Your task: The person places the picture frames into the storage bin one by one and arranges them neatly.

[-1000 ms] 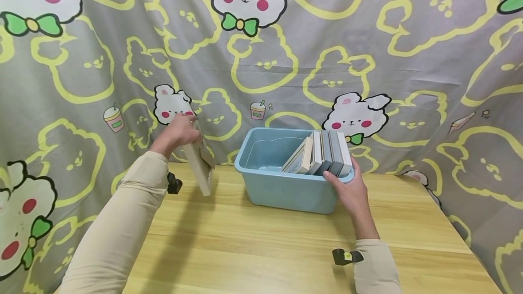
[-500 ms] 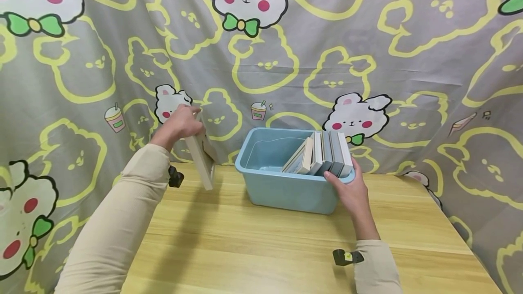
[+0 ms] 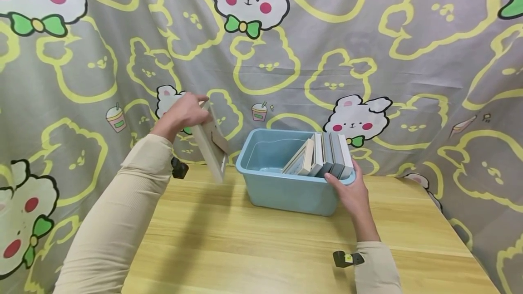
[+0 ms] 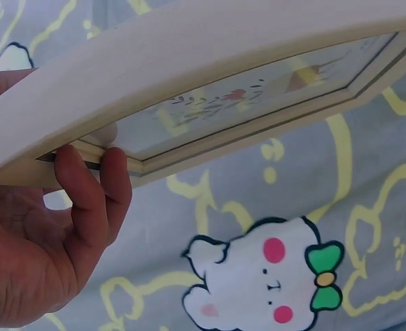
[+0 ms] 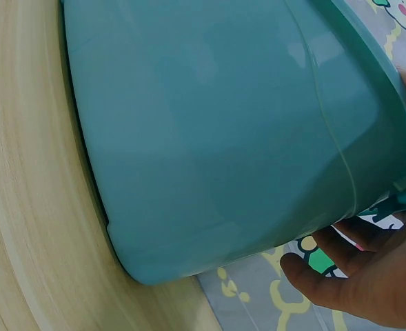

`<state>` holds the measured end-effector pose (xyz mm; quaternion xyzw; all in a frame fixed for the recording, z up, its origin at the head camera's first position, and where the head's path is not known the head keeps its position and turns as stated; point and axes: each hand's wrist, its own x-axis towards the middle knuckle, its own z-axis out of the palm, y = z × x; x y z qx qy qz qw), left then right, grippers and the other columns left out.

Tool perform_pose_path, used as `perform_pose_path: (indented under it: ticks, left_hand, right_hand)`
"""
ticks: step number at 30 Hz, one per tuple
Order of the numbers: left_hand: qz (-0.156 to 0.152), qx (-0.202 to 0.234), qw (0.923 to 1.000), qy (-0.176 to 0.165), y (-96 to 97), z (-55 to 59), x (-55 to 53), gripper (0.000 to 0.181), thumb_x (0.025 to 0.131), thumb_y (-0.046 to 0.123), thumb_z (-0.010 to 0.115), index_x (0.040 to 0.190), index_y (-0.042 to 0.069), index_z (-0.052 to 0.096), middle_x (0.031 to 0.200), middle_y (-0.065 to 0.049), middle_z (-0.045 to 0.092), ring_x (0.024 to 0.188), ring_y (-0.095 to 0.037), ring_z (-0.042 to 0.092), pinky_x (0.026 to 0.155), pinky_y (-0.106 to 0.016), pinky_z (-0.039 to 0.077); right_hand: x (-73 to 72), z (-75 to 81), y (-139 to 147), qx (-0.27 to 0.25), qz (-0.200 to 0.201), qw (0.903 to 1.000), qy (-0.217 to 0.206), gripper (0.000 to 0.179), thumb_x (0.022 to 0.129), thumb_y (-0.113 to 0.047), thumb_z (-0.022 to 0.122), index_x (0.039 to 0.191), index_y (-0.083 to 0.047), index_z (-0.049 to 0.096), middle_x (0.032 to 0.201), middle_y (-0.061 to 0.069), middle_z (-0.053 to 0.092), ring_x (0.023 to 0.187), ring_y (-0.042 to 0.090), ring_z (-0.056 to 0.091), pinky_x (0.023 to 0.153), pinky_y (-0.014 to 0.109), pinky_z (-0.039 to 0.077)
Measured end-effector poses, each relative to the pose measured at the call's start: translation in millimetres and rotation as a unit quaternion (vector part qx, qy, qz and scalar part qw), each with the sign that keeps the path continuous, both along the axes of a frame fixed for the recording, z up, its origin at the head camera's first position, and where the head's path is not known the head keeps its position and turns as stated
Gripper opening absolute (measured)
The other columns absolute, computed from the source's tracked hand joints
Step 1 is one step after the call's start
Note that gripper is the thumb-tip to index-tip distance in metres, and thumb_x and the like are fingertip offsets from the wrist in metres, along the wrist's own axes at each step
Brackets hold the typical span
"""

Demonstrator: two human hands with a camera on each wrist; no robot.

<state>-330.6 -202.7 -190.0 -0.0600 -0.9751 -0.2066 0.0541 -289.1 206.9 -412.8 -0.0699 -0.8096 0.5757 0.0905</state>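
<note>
My left hand [image 3: 187, 113] grips a cream picture frame [image 3: 209, 152] by its upper end, holding it tilted above the table to the left of the bin. In the left wrist view, two fingers curl over the inner edge of the frame [image 4: 209, 76]; its glass covers a print with a small red motif. My right hand [image 3: 354, 194] holds the right end of a blue plastic bin [image 3: 286, 196], thumb over the rim. Inside the bin, several picture frames [image 3: 330, 153] stand leaning together at the right side; the bin's left half shows its bare floor.
The bin stands on a light wood table [image 3: 245, 248] near its back edge. A grey curtain [image 3: 278, 44] with rabbit prints hangs behind and on both sides. Black wrist cameras show beside the left cuff and the right cuff.
My left hand has raised the picture frame and carried it rightward, closer to the bin. The right hand has stayed on the rim, and the bin has stayed put.
</note>
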Motion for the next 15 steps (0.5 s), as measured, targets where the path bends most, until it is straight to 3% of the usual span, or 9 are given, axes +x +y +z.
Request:
perform_pose_path:
  ticks: [5, 11, 15]
  left_hand:
    - [-0.005, 0.002, 1.0000, -0.003, 9.0, 4.6, -0.5, 0.083, 0.066, 0.010, 0.051, 0.148, 0.007, 0.039, 0.137, -0.019, 0.046, 0.077, -0.027, 0.044, 0.058, -0.030, 0.034]
    - [0.010, 0.017, 0.9997, -0.010, 18.6, 12.5, -1.4, 0.082, 0.068, 0.008, 0.052, 0.149, 0.010, 0.039, 0.137, -0.019, 0.048, 0.090, -0.029, 0.047, 0.066, -0.032, 0.039]
    - [0.014, 0.029, 0.9995, -0.005, 26.0, 19.7, -2.3, 0.082, 0.067, 0.007, 0.052, 0.148, 0.013, 0.040, 0.134, -0.019, 0.052, 0.089, -0.029, 0.048, 0.065, -0.031, 0.042]
  right_hand:
    - [0.4, -1.4, 0.4, 0.002, 0.000, 1.0000, 0.000, 0.105, 0.078, -0.059, 0.071, 0.155, -0.038, 0.003, 0.159, 0.012, 0.027, 0.141, 0.035, 0.031, 0.113, 0.058, 0.026]
    - [0.4, -0.8, 0.0, -0.002, 0.001, 1.0000, 0.000, 0.105, 0.078, -0.059, 0.071, 0.155, -0.038, 0.003, 0.159, 0.010, 0.026, 0.142, 0.034, 0.030, 0.114, 0.059, 0.025]
    - [-0.1, -0.4, 0.4, -0.002, -0.001, 1.0000, 0.002, 0.106, 0.077, -0.059, 0.071, 0.155, -0.038, 0.004, 0.159, 0.010, 0.027, 0.142, 0.034, 0.030, 0.114, 0.058, 0.026]
